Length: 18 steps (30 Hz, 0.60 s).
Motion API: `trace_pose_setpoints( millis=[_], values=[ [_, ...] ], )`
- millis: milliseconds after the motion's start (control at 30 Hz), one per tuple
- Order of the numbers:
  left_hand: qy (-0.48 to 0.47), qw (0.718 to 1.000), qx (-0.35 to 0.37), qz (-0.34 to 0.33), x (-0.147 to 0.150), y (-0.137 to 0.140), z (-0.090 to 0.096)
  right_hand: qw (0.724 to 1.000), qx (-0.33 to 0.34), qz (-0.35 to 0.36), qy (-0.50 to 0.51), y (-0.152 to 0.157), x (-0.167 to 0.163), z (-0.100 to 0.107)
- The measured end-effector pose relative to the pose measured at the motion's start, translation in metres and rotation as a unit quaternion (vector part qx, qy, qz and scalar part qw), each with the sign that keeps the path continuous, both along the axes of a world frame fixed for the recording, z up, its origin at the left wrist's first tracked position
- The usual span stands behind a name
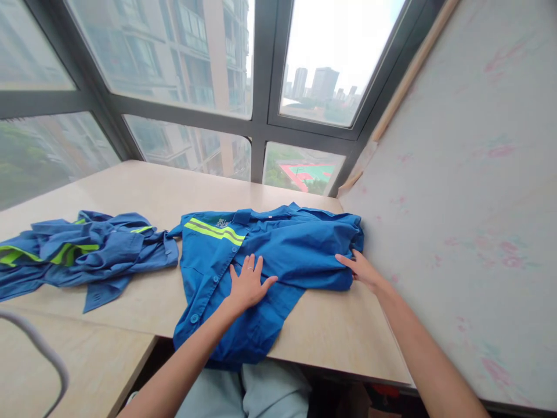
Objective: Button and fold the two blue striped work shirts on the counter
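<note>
A bright blue work shirt with a yellow-green and grey reflective stripe and buttons lies spread on the wooden tabletop, its lower end hanging over the front edge. My left hand rests flat on its middle, fingers spread, a ring on one finger. At the shirt's right end, by the wall, my right hand grips the folded edge of the fabric, thumb on top and the other fingers partly hidden. Part of the shirt's right side is folded over toward the middle.
A second, crumpled blue garment with reflective stripes lies to the left. The pale wooden tabletop meets a flower-patterned wall on the right and window frames behind. A grey curved cable or tube is at lower left.
</note>
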State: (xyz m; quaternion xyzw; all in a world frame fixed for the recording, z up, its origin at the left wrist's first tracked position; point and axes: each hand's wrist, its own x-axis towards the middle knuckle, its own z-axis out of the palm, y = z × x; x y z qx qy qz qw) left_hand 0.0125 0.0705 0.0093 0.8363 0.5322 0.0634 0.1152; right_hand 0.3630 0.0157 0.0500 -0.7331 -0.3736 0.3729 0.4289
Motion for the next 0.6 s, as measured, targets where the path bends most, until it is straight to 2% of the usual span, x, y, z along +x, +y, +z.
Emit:
trace_pose_setpoints(
  millis=[100,200,300,367,467,533,600],
  values=[
    [0.007,0.997,0.07,0.041,-0.006,0.002,-0.019,0.993,-0.067,0.05,0.089,-0.02,-0.016,0.001],
    [0.006,0.995,0.104,-0.007,-0.024,0.021,-0.03,0.994,-0.053,0.064,0.064,-0.046,-0.04,0.004],
    [0.012,0.992,0.11,-0.067,-0.05,0.05,-0.033,0.989,-0.108,0.098,0.014,-0.072,-0.06,0.009],
    [0.014,0.99,0.111,-0.087,-0.069,0.07,-0.033,0.971,-0.167,0.171,0.005,-0.086,-0.067,0.012],
    [0.007,0.983,0.105,-0.151,-0.098,0.097,-0.031,0.92,-0.241,0.308,0.019,-0.098,-0.068,0.016],
    [0.006,0.975,0.1,-0.196,-0.117,0.109,-0.028,0.895,-0.249,0.368,0.031,-0.102,-0.065,0.017],
    [0.016,0.969,0.095,-0.228,-0.133,0.116,-0.025,0.886,-0.233,0.398,0.046,-0.103,-0.062,0.016]
  ],
)
